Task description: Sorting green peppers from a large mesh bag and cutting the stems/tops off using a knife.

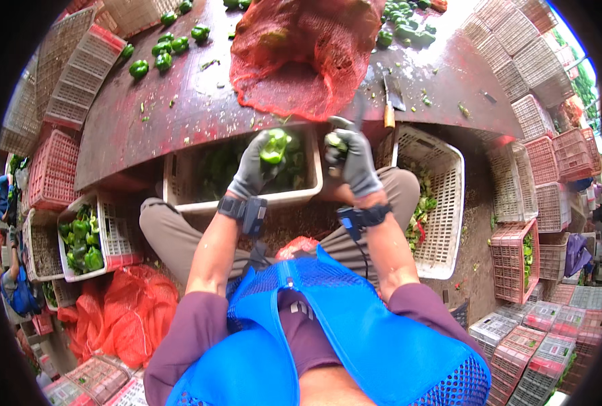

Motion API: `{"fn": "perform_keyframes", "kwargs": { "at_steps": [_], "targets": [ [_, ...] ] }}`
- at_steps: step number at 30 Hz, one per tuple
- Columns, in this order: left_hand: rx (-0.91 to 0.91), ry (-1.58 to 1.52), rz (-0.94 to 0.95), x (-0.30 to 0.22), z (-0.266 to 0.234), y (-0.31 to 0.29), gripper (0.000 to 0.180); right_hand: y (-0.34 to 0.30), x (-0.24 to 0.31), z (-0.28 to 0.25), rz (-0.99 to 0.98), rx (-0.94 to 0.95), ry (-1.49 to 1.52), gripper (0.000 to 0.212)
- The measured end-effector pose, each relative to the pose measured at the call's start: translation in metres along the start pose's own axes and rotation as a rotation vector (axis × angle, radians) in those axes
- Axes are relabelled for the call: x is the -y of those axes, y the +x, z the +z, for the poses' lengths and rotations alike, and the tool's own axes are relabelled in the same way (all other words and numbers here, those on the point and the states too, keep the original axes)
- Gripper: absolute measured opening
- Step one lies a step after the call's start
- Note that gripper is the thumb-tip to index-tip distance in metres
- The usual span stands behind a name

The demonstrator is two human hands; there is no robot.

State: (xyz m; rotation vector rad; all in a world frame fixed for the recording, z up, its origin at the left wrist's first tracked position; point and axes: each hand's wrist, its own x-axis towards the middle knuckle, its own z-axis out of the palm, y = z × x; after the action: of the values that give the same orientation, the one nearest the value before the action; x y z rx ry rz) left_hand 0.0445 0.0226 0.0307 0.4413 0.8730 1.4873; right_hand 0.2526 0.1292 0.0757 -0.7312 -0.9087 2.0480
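My left hand (250,166), in a grey glove, is closed around a green bell pepper (274,147) above a white crate (247,202) partly tucked under the table edge. More dark green peppers lie in that crate, in shadow. My right hand (357,159), also gloved, is closed at about the same height, a little apart from the left. Between its fingers shows a small dark and pale-green thing, too blurred to name. A thin dark streak rises beside this hand. Just beyond both hands, a red mesh sack (301,57) lies on the table with its mouth toward me.
A knife with a wooden handle (389,115) lies on the dark table (199,128). Loose peppers (163,61) sit at the far left. Right of my knee stands a white crate (450,203) with green scraps. Another crate of peppers (82,247) and red mesh sacks (128,314) are at left.
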Motion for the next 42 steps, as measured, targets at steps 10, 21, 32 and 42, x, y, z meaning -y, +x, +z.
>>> {"fn": "perform_keyframes", "kwargs": {
  "at_steps": [10,21,32,42],
  "targets": [
    [-0.081,1.784,0.054,-0.066,0.004,0.055,0.046,-0.012,0.111,-0.102,-0.254,-0.648,-1.474,0.042],
    [-0.160,2.138,0.193,-0.051,0.043,0.267,0.031,0.099,0.026,-0.029,-0.518,-0.425,-1.032,0.029],
    [-0.215,2.291,0.321,-0.046,0.121,0.380,0.032,0.093,0.036,-0.048,-0.522,-0.435,-0.878,0.023],
    [-0.041,2.216,0.313,-0.090,0.049,0.269,0.039,0.087,0.041,-0.050,-0.625,-0.412,-0.933,0.018]
  ]
}}
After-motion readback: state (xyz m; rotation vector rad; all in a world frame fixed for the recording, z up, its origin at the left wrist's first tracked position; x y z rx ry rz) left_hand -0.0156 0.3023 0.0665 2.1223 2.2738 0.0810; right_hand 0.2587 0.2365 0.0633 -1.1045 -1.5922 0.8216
